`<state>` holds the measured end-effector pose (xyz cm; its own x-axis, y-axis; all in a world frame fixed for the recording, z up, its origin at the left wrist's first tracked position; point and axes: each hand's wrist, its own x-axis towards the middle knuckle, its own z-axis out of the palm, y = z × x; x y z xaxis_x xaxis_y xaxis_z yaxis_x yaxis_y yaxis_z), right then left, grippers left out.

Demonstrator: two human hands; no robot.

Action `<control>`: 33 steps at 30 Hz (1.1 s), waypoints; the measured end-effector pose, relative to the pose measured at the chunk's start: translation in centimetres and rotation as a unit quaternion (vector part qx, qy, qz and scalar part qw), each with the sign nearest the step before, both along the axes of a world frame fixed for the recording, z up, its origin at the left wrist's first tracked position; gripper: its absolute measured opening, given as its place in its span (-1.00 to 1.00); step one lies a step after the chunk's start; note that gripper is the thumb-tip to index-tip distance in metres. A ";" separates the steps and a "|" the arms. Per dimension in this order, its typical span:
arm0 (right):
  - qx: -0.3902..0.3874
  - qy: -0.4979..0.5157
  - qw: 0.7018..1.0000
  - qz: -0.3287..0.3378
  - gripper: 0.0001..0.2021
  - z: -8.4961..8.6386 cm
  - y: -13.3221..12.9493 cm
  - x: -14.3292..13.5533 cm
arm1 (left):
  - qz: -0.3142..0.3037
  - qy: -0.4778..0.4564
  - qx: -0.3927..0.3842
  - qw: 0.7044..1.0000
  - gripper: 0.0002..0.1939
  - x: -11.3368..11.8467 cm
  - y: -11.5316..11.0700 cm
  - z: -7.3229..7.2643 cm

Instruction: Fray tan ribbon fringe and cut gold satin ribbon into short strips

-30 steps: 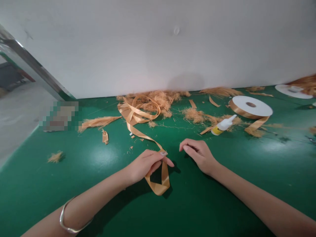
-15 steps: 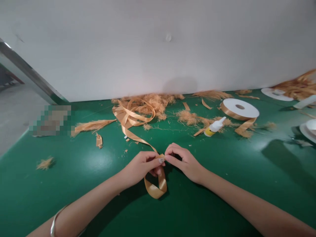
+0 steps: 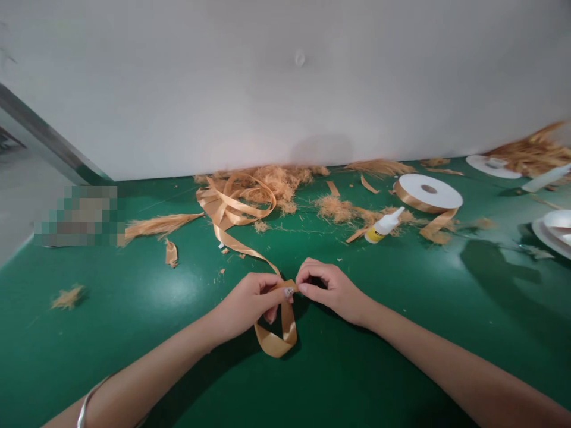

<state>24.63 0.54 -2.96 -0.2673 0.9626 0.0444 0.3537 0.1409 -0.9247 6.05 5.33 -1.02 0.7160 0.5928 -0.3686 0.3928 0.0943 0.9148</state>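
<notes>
A gold satin ribbon (image 3: pixel 277 346) hangs in a loop below my left hand (image 3: pixel 250 305), whose thumb and fingers pinch it. From that pinch the ribbon runs back to a loose coil near the wall. My right hand (image 3: pixel 332 290) is closed just to the right, thumb and forefinger pinching the ribbon's short end by my left thumb. The two hands nearly meet above the green table (image 3: pixel 348 368).
A ribbon roll (image 3: pixel 429 191) and a white glue bottle (image 3: pixel 384 226) lie at the right, behind my right hand. Frayed fibres (image 3: pixel 279 185) heap along the wall. A fringed ribbon piece (image 3: pixel 163 226) and a small knotted scrap (image 3: pixel 171 253) lie left. White discs stand far right.
The view has shifted slightly, so table items appear a little further left. Both hands keep their pinch, and the ribbon loop still hangs below my left hand.
</notes>
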 end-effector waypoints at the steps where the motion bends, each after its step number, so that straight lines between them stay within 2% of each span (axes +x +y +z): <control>1: -0.002 -0.002 1.000 0.000 -0.87 0.0 0.0 0.0 | 0.002 0.000 0.000 1.000 -0.68 0.0 0.0 0.0; 8: -0.020 0.014 1.000 0.001 -0.86 -0.2 0.1 0.2 | 0.017 0.011 -0.016 1.000 -0.68 -0.1 0.1 -0.2; 15: -0.051 0.050 0.997 0.008 -0.86 -0.5 0.1 0.4 | 0.031 -0.017 -0.011 0.999 -0.64 0.0 0.0 -0.3; 25: -0.065 0.155 0.986 0.015 -0.87 -0.8 0.7 0.4 | 0.046 -0.036 -0.020 0.998 -0.67 0.4 0.1 -0.4; 33: -0.101 0.269 0.958 0.008 -0.86 -0.8 0.4 0.0 | 0.056 -0.042 -0.019 0.997 -0.63 0.4 -0.2 -0.4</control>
<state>24.65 0.96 -3.77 -0.2718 0.9623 -0.0069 -0.1826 -0.0586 -0.9814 6.43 5.13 -1.40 0.6753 0.6576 -0.3340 0.3000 0.1688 0.9389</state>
